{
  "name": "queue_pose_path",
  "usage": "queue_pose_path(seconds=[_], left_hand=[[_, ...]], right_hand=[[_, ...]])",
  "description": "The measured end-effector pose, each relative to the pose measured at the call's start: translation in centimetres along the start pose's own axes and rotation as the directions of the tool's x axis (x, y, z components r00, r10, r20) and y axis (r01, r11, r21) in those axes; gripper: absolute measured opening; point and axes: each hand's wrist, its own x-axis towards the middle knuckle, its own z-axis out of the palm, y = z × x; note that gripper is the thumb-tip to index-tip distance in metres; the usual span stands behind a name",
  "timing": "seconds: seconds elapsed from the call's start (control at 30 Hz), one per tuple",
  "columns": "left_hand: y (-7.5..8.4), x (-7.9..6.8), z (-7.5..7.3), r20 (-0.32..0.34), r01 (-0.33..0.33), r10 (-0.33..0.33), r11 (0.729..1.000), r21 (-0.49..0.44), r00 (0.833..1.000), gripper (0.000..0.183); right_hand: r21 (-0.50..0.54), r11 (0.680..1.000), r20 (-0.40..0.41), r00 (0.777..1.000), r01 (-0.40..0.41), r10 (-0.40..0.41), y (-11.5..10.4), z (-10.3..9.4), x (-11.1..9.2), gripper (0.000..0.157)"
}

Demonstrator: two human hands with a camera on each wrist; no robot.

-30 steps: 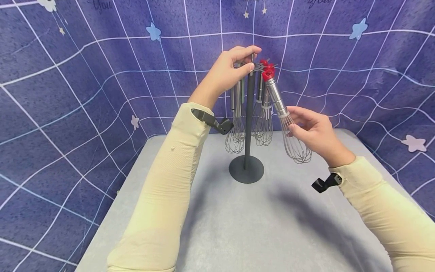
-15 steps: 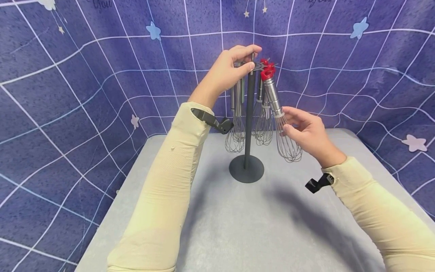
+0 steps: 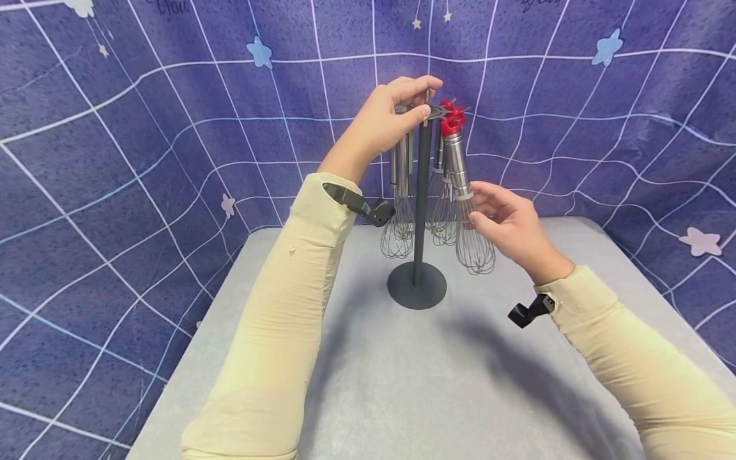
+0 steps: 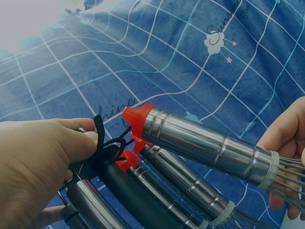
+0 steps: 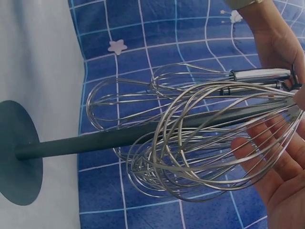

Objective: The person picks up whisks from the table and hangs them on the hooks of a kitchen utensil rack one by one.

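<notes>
My left hand grips the top of a dark grey rack stand, thumb on one side and fingers on the other. By its wire neck, my right hand holds a steel whisk between thumb and fingers. This whisk has a red end cap, which sits at the rack's hooks; whether it hangs on one cannot be told. In the left wrist view, two more red-capped whisks hang just below it. The right wrist view shows my right fingers behind the whisk's wires.
More whisks hang on the stand's left side, under my left hand. The stand's round base rests on a grey table. A blue curtain with a grid and stars surrounds the table's back and sides.
My right hand has moved left, swinging the whisk's wire end toward the pole, so the whisk hangs more upright. The left hand and the stand have stayed in place.
</notes>
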Motion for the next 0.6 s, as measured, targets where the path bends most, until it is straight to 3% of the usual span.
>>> queue_pose_path(seconds=[0.6], left_hand=[[-0.1, 0.1, 0.0, -0.008, -0.001, 0.001, 1.000, -0.012, 1.000, 0.038]], right_hand=[[-0.062, 0.998, -0.082, 0.996, -0.021, 0.015, 0.6, 1.7, -0.1, 0.049]])
